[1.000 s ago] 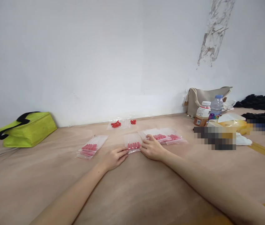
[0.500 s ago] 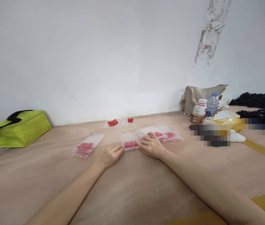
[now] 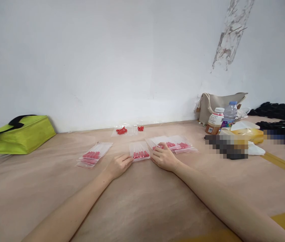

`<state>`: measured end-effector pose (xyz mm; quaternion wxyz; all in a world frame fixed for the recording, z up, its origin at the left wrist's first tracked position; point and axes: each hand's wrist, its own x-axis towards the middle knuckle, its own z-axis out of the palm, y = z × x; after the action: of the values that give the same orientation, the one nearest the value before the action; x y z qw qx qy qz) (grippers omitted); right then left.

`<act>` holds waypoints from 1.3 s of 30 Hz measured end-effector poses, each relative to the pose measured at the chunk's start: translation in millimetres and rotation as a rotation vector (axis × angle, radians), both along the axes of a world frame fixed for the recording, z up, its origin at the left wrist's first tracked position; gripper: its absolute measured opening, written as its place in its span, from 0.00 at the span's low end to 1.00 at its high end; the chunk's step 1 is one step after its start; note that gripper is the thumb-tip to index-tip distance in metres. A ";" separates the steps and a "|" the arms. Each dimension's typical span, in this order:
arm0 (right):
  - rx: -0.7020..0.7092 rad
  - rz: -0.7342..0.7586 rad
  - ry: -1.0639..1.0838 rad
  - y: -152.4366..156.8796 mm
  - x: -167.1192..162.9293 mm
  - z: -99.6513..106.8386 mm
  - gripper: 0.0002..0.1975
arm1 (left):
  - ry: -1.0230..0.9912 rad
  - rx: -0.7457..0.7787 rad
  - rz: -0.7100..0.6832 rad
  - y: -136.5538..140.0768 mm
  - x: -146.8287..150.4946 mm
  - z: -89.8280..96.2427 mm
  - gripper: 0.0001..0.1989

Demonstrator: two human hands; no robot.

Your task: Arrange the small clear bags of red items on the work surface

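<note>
A small clear plastic bag [image 3: 139,147] lies flat between my hands, with several red pieces [image 3: 140,154] lined up along its near end. My left hand [image 3: 119,164] pinches the bag's left edge, fingers pressed together. At its lower right corner, my right hand [image 3: 164,158] is closed with curled fingers, thumb side against the bag. The right fingertips also reach over a spread pile of similar filled bags [image 3: 181,144], partly hiding it. Left of my left hand lies a stack of filled bags [image 3: 92,155]. Farther back, loose red pieces [image 3: 121,130] rest on clear plastic.
A lime-green bag [image 3: 23,136] with black straps stands at the left. To the right are a beige bag [image 3: 205,109], a brown drink bottle [image 3: 215,121], a clear bottle [image 3: 230,114], a yellow packet [image 3: 250,134] and a black heap [image 3: 278,111]. A wall rises behind.
The view has tilted slightly. Both hands keep almost the same places at the bag's edges, and the bags lie as before.
</note>
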<state>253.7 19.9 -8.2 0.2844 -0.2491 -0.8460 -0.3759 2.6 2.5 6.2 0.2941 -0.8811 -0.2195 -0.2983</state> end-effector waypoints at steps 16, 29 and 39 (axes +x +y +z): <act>-0.095 -0.022 0.027 -3.8 -5.8 4.7 0.11 | -0.028 -0.073 0.031 -3.5 3.1 6.0 0.08; -0.124 -0.003 0.112 -4.9 -21.6 3.1 0.10 | -0.078 -0.073 -0.112 19.7 45.3 -9.3 0.06; -0.084 0.025 0.122 -7.9 -22.5 4.4 0.10 | -0.014 0.091 -0.089 14.3 43.2 -3.7 0.05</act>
<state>231.3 12.0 -3.8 0.3294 -0.2727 -0.8451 -0.3208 45.8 16.8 2.5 0.3188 -0.8737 -0.1681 -0.3268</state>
